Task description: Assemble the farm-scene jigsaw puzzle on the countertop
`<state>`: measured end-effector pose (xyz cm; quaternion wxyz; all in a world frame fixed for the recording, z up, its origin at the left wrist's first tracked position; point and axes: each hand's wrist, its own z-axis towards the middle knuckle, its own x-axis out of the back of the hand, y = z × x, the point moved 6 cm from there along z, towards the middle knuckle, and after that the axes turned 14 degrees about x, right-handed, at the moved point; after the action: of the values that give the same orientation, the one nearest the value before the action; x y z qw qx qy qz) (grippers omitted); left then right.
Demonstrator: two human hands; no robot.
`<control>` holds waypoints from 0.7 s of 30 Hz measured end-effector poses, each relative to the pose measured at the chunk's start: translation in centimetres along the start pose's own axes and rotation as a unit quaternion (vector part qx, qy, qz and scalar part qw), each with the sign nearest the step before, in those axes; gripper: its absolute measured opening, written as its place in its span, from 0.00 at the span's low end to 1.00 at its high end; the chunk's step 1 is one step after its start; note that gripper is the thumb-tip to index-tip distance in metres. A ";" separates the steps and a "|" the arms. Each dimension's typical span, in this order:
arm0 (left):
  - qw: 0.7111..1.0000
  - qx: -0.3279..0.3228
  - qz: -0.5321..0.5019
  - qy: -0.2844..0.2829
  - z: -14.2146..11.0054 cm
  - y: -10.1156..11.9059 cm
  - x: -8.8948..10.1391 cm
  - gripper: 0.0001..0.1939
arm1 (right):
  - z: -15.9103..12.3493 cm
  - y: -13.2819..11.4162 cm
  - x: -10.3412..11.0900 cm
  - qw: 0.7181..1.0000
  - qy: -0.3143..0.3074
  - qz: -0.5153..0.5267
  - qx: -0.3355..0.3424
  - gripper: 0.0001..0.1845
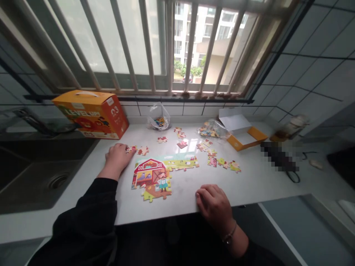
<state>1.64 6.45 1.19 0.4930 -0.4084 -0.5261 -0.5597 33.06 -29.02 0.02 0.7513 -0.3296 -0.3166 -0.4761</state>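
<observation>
A partly joined jigsaw puzzle [151, 175] lies flat on the white counter, showing a red barn, a farmer and a strip of green field. To its upper left, my left hand [118, 157] rests with its fingers closed at a puzzle piece [131, 149]. Just right of that piece is another loose piece [143, 150]. My right hand [213, 205] lies at the counter's front edge, fingers curled in, no object showing in them. Several loose pieces [212, 161] are spread right of the joined part, and a few more [182, 144] lie above it.
An orange box [90, 114] stands at the back left beside the sink [55, 181]. Along the back are a clear bag of pieces [159, 120], another bag [212, 129] and an open small box [246, 138]. A glass jar [291, 127] stands right, near a blurred dark object [280, 157].
</observation>
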 end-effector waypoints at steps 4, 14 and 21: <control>1.000 0.013 -0.011 -0.022 0.4 -0.2 0.4 0.30 | 0.2 -0.2 -0.1 1.000 -0.004 0.007 -0.009 0.05; 0.999 -0.003 -0.025 -0.020 1.0 -1.0 -0.3 0.32 | -1.8 11.8 4.7 0.979 0.038 -0.142 -0.140 0.18; 0.999 -0.006 -0.031 -0.026 0.7 -1.2 -0.8 0.29 | -4.8 19.1 4.8 0.962 0.008 -0.126 -0.242 0.23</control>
<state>0.52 7.21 0.25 0.4591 -0.4091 -0.5482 -0.5669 53.17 -29.03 -2.68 0.5852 -0.4552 -0.2245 -0.6325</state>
